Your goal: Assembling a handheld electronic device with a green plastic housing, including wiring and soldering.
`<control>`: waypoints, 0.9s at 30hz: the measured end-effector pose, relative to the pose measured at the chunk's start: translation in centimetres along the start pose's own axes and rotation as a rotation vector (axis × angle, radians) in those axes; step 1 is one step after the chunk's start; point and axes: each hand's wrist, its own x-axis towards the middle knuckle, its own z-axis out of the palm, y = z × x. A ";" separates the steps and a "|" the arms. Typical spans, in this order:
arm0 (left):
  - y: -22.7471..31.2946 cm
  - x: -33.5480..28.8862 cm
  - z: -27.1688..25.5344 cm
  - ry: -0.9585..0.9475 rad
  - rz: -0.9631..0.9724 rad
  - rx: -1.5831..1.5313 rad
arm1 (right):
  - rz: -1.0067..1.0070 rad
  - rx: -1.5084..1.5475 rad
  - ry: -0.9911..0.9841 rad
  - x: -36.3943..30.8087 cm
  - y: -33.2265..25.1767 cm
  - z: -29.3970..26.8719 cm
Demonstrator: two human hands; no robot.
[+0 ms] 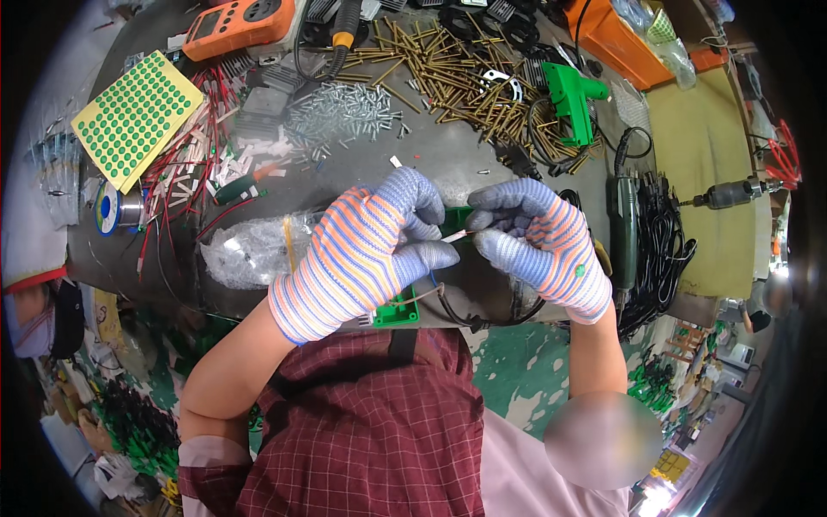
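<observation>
Both my hands wear striped knit gloves with grey-blue fingertips, and they meet over the near edge of the bench. Thumb and fingers of my left hand (366, 246) close on a small white sleeve (454, 236). Facing it, my right hand (544, 246) pinches a thin wire at the sleeve's right end; its fingertips partly hide the wire. Beneath the hands lies a green plastic housing (397, 312), mostly covered by my left hand. A dark cable (448, 303) loops out beside it.
Left are a clear plastic bag (247, 252), a solder spool (119, 209), red wires and a green-dot sticker sheet (136, 119). Beyond lie silver screws (345, 112), brass rods (465, 73), a green tool shell (571, 102) and an orange meter (237, 26). An electric screwdriver (624, 233) stands right.
</observation>
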 end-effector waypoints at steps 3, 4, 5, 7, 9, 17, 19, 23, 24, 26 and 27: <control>1.1 0.5 -0.5 -0.084 -0.132 -0.069 | -0.185 -0.322 0.050 -0.1 0.6 0.2; 0.9 0.5 -0.4 -0.089 -0.130 -0.068 | -0.373 -0.531 0.064 0.2 0.8 0.4; 0.4 0.5 -0.3 -0.047 0.044 0.101 | -0.560 -0.652 0.129 0.6 1.3 0.6; 0.3 0.5 -0.2 -0.007 0.220 0.271 | -0.604 -0.686 0.166 0.3 1.4 0.6; 0.9 0.5 -0.1 -0.001 0.194 0.255 | -0.627 -0.642 0.225 -0.2 2.0 0.6; 0.9 0.4 0.0 -0.006 0.147 0.262 | -0.487 -0.955 0.309 -7.1 6.5 4.2; 0.8 0.6 -0.1 -0.008 0.193 0.270 | -0.476 -1.079 0.312 -7.2 8.3 5.1; 0.8 0.5 0.1 0.063 0.131 0.146 | -0.547 -1.073 0.539 -6.3 8.1 3.0; 0.7 0.6 0.1 0.060 0.135 0.148 | -0.609 -1.087 0.609 -5.7 7.9 2.3; 0.7 0.5 0.1 0.062 0.155 0.171 | -0.612 -1.039 0.588 -4.5 7.4 1.3; 0.6 0.5 0.1 0.058 0.157 0.169 | -0.608 -1.041 0.591 -4.3 7.6 1.2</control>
